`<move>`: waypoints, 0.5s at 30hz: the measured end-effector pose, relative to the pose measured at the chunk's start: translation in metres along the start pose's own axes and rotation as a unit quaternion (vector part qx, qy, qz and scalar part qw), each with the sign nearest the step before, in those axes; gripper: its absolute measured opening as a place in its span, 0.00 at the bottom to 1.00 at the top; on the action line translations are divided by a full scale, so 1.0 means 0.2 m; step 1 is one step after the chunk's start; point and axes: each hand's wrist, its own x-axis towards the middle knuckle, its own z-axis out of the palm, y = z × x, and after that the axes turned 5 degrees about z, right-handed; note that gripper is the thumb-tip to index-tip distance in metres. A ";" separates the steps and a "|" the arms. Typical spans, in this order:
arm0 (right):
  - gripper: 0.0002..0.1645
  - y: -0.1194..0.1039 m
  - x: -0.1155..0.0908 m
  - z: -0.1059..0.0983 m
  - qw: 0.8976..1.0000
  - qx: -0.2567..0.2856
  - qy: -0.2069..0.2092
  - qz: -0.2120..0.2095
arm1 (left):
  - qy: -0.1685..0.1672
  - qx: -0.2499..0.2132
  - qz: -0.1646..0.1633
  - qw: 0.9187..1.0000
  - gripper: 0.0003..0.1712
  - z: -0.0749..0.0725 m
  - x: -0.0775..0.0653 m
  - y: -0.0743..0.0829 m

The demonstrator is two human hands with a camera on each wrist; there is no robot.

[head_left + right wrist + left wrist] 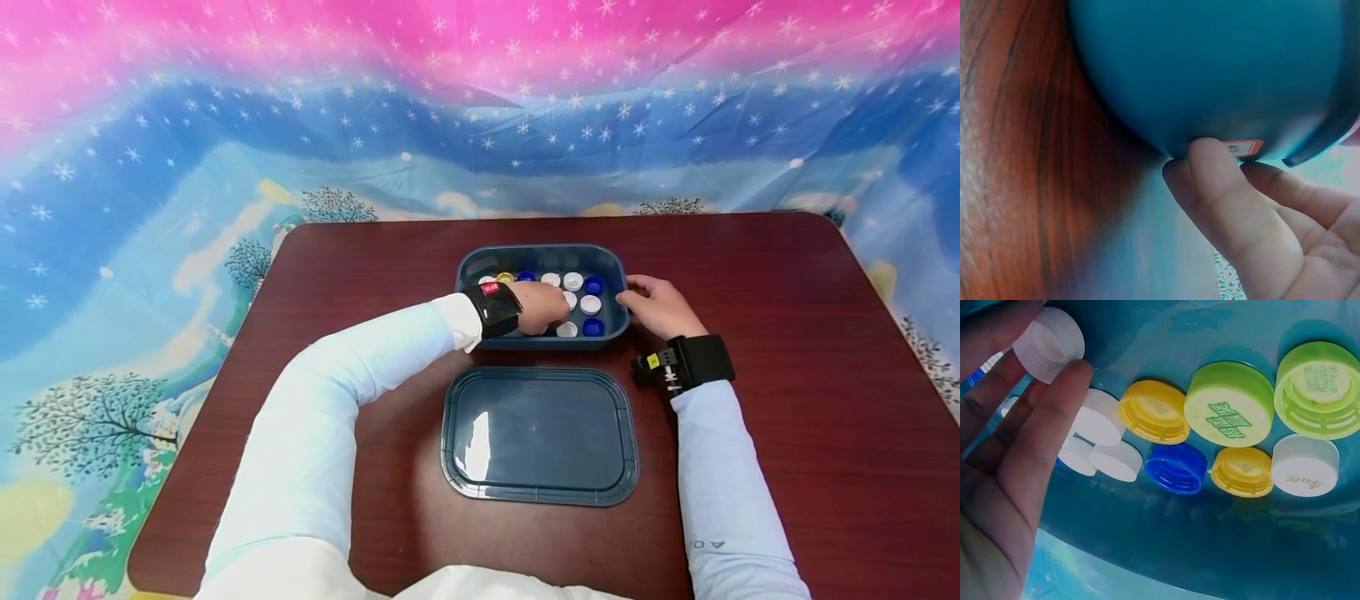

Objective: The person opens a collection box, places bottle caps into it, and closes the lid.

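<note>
Inside a dark blue-grey plastic box, my left hand pinches a translucent white bottle cap between its fingertips. Around it lie more caps: a yellow cap, a blue cap, a green cap and several white ones, such as a white cap with gold print. At the box's right end, my right hand holds the rim and side wall. Its fingertips press the outer wall beside a small red-edged label.
A flat dark lid lies on the red-brown wooden table, just in front of the box. Behind the table hangs a patterned cloth with snowflakes and trees. A black camera mount juts from the right wristband.
</note>
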 end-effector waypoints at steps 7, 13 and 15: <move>0.37 0.00 0.00 0.00 1.000 -0.001 0.000 -0.001 | -0.005 -0.002 -0.003 1.000 0.07 0.00 -0.01 0.00; 0.38 0.00 0.00 0.00 1.000 -0.005 -0.001 0.002 | -0.003 -0.013 -0.003 1.000 0.08 -0.01 -0.02 -0.01; 0.38 0.00 0.00 0.00 1.000 -0.003 -0.001 0.004 | 0.000 -0.014 -0.002 1.000 0.09 -0.01 -0.03 -0.01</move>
